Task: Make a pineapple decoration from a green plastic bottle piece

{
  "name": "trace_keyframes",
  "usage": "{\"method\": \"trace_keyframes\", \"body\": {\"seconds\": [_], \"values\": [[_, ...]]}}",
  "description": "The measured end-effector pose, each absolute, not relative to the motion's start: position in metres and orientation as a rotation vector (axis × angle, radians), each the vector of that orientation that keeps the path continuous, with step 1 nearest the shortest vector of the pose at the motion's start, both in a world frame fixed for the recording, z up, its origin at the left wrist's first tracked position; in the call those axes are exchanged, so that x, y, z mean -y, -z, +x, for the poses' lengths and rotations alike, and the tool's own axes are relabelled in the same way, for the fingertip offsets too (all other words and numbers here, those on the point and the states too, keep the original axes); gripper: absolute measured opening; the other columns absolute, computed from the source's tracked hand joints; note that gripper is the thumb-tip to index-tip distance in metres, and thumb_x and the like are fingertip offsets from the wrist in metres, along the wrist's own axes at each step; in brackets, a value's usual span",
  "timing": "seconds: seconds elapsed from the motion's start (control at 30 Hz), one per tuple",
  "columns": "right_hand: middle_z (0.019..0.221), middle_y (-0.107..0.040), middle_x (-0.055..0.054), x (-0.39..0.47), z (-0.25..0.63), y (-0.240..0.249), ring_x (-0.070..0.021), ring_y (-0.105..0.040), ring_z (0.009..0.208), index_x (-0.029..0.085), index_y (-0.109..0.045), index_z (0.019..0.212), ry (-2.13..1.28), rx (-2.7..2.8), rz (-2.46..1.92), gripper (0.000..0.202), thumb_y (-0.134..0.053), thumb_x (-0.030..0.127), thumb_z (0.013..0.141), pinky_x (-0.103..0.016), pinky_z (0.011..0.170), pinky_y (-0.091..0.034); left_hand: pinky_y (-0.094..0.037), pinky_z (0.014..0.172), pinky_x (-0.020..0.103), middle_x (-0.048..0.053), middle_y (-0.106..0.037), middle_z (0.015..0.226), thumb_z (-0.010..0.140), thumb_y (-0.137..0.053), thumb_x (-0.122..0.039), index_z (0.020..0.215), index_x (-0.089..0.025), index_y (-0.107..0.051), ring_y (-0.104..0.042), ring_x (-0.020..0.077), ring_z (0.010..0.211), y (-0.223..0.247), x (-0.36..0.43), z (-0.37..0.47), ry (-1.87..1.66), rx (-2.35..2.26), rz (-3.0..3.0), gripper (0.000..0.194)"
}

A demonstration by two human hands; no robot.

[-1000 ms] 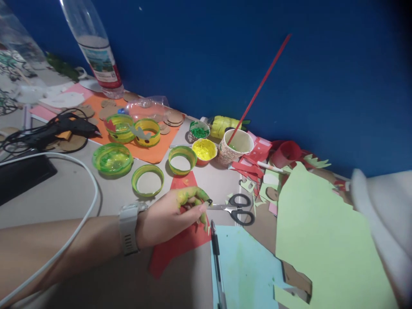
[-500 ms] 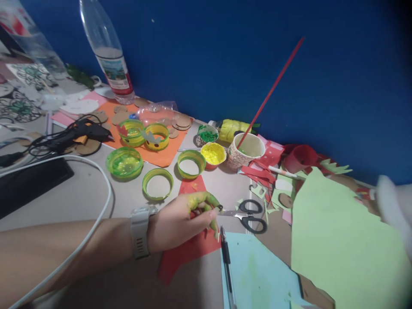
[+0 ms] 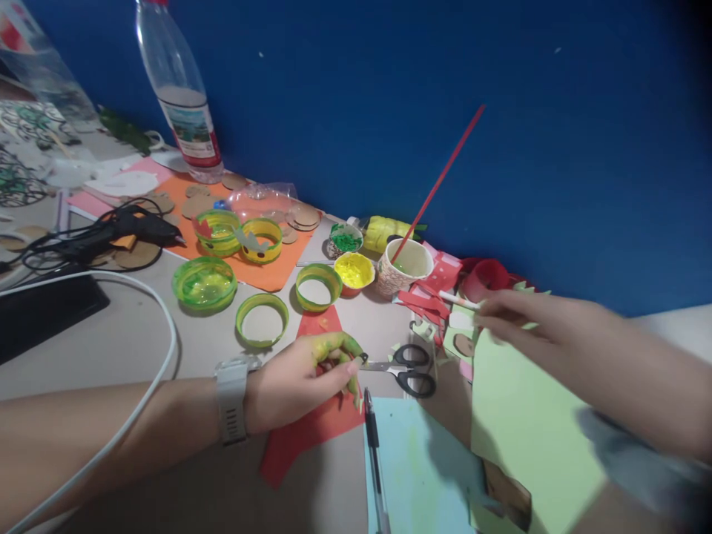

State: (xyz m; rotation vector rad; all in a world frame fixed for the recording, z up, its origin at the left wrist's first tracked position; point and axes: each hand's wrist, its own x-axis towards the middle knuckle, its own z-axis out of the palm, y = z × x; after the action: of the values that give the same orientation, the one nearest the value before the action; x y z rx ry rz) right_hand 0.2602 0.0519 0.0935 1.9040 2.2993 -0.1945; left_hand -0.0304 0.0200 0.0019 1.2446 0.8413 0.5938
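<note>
My left hand, stained with yellow and green paint, has its fingers curled over the red paper, around a small dark item I cannot make out. The tips of the black-handled scissors lie beside its fingertips. My right hand is over the top of the light green paper, its fingers pinched at the end of a white stick; whether it grips the stick is unclear. A black pen rests at the edge of the light blue paper.
Green and yellow rings, a yellow paint cup, a green paint cup and a paper cup with a red stick stand ahead. A bottle and a glue gun are left. A white cable crosses my left forearm.
My right hand has come in from the right edge to the white stick. The whole view has shifted slightly, while my left hand keeps its place on the red paper.
</note>
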Motion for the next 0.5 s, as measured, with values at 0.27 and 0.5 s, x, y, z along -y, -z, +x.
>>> {"method": "trace_keyframes", "body": {"seconds": [0.27,0.5], "values": [[0.095,-0.070,-0.004,-0.095,0.220,-0.043,-0.0187,-0.064,0.084,0.020,-0.067,0.089,0.411,-2.254,1.744,0.020,-0.049,0.012,0.086,-0.025,0.068,-0.045,-0.048,0.065,0.022,0.001,-0.066,0.070,0.092,-0.047,-0.025,0.083,-0.017,-0.053,-0.061,0.0111,0.064,-0.002,-0.021,-0.030,-0.584,-0.846,1.258,0.013],[0.092,-0.069,-0.005,-0.099,0.226,-0.032,-0.0176,-0.064,0.079,0.019,-0.069,0.089,0.457,-2.282,1.722,0.021,-0.049,0.013,0.084,-0.023,0.070,-0.046,-0.047,0.066,0.022,0.002,-0.067,0.071,0.092,-0.047,-0.024,0.083,-0.017,-0.054,-0.061,0.0111,0.065,-0.002,-0.019,-0.031,-0.597,-0.840,1.250,0.013]]}}
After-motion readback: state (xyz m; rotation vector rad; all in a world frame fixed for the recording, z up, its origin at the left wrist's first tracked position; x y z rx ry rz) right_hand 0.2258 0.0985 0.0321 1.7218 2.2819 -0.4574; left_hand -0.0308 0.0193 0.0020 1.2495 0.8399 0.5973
